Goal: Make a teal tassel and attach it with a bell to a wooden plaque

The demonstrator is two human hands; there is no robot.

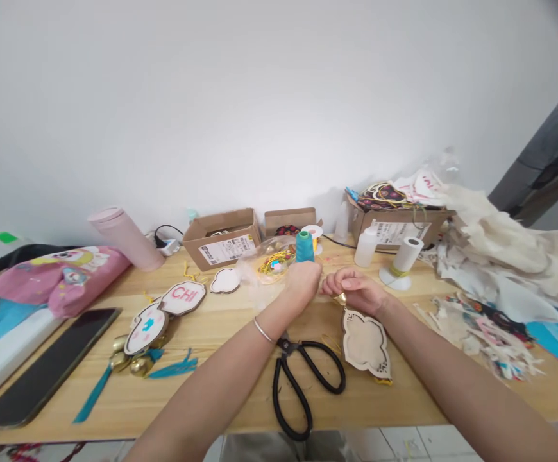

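Note:
My left hand (303, 282) is closed, its fingers bent over and partly hidden, just in front of a teal thread cone (304, 248). What it grips, if anything, cannot be made out. Almost touching it, my right hand (355, 289) has curled fingers pinched at the top of a wooden pendant. A small gold bell (340, 299) shows under those fingers. Below the bell is the pale, scalloped pendant (364, 343) with cut-out corners and a bit of yellow cord at its lower end. Black-handled scissors (286, 350) lie under my left wrist, blades partly hidden.
On the left are finished pendants (183, 296), teal tassels (176, 367), gold bells and a dark phone (48, 366). Cardboard boxes (221, 239), a white bottle (365, 248) and a white roll (408, 255) line the back. Fabric scraps (485, 333) heap up at the right.

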